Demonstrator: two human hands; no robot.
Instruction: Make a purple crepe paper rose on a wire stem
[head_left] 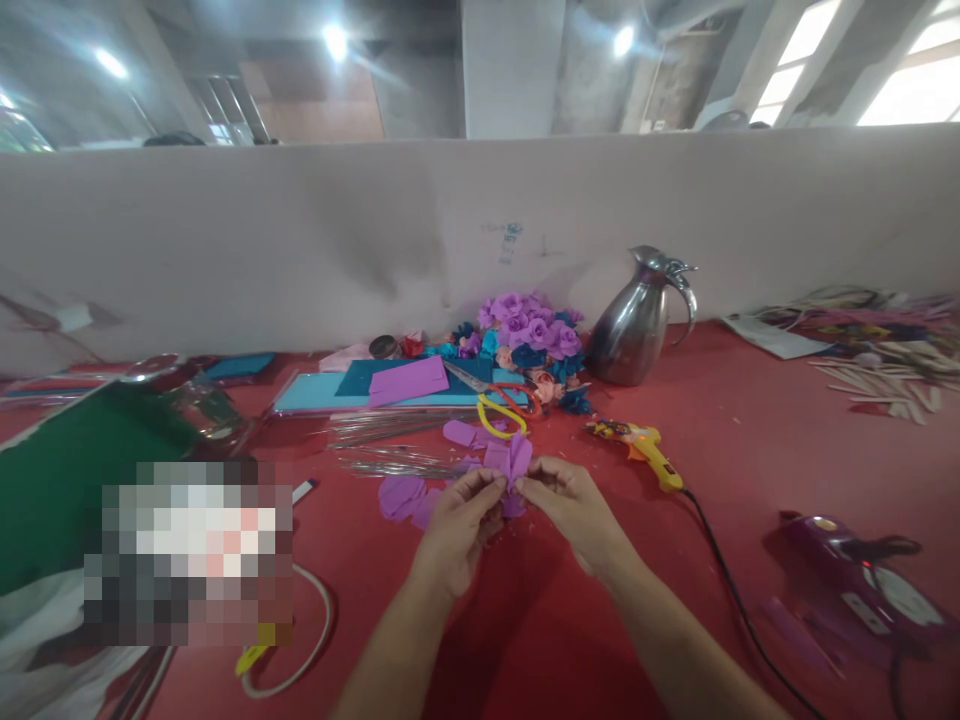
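We have the purple paper piece (508, 458) at the centre of the frame, pinched between the fingertips of our left hand (465, 510) and right hand (568, 503). We judge the step to be shaping it by hand; the next move seems to call for a light, even pinch. Loose purple cutouts (401, 497) lie just left, scissors (468, 379) above, a yellow glue gun (655, 462) right of centre.

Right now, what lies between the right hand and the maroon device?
In the head view, the black cord of the yellow glue gun crosses the tabletop between the right hand and the maroon device.
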